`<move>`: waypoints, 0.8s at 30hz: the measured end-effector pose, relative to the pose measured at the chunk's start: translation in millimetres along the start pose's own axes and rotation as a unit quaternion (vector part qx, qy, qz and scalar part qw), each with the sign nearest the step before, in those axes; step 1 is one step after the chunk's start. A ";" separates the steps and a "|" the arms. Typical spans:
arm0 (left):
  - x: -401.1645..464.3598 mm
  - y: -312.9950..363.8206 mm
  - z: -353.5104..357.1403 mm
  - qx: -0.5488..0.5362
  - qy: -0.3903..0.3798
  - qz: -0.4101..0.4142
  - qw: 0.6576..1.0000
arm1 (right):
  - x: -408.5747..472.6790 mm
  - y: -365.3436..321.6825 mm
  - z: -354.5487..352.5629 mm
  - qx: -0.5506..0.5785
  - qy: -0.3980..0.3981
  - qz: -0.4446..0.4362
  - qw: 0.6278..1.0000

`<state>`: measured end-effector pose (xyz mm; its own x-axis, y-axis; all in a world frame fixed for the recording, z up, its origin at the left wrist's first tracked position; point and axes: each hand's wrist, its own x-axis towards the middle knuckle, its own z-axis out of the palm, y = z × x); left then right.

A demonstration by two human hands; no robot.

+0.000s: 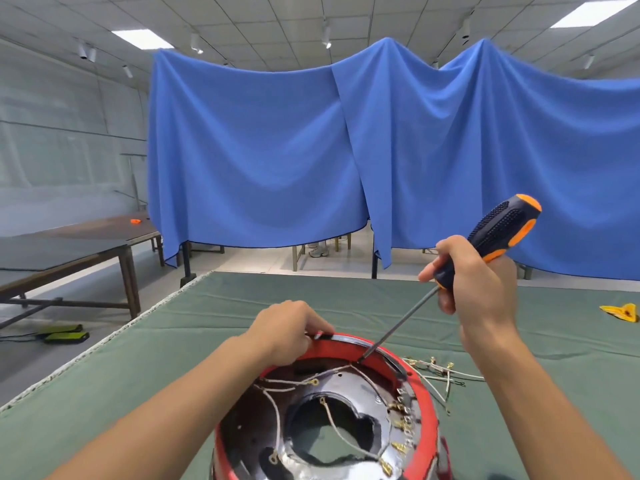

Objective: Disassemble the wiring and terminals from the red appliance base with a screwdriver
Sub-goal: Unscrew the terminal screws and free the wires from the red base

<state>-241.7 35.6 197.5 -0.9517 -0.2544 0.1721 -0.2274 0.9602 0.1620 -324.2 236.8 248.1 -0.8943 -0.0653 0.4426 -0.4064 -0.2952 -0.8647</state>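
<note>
Screwdriver (485, 251) geometry decides the coming move: the tool slants from upper right down to lower left, its black-and-orange handle high in the right hand (474, 282) and its thin shaft running down to a tip that sits at the inner far edge of the red appliance base (424, 407), just where a white wire (332, 370) meets the wall. The right hand wraps the lower part of the handle, fingers curled round it and the thumb laid along the side. So the work point lies below and to the left of the grip, along the tool's own long axis, and any push would travel down that line toward the base's far rim.

The left hand (287, 330) is the nearer of the two to the base. Its fingers curl over the far rim and grip it, just left of the tip, which likely steadies the shell against the tool. The base rests on the green table cover (173, 358), open side up, at the near edge of the view, with white wires and brass terminals (398, 410) strung across its dark inner plate. A loose bundle of wires with terminals (436, 370) lies on the cover just right of the base.

Whether the tip is seated in a screw or only prying at the wire cannot be told.
</note>
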 end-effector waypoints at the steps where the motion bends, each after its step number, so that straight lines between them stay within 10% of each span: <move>1: 2.5 5.0 2.4 -0.032 -0.006 0.007 0.999 | 0.4 0.7 1.1 0.002 -0.002 -0.002 1.000; 6: 1.0 34.9 7.4 -0.153 -0.031 0.032 0.987 | -0.8 1.6 2.6 0.012 -0.011 -0.016 1.000; 15: -45.9 2.7 1.5 -0.024 0.020 -0.109 0.994 | -10.6 -1.5 9.3 0.031 -0.031 -0.044 0.998; 24: -23.5 9.8 14.1 -0.131 -0.016 -0.047 0.990 | -22.0 -6.4 14.6 0.035 -0.038 -0.085 0.995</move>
<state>-224.5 52.6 181.3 -0.9359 -0.3332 0.1145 -0.2574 0.8686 0.4234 -299.2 226.2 247.3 -0.7965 -0.0801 0.5993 -0.5332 -0.3744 -0.7586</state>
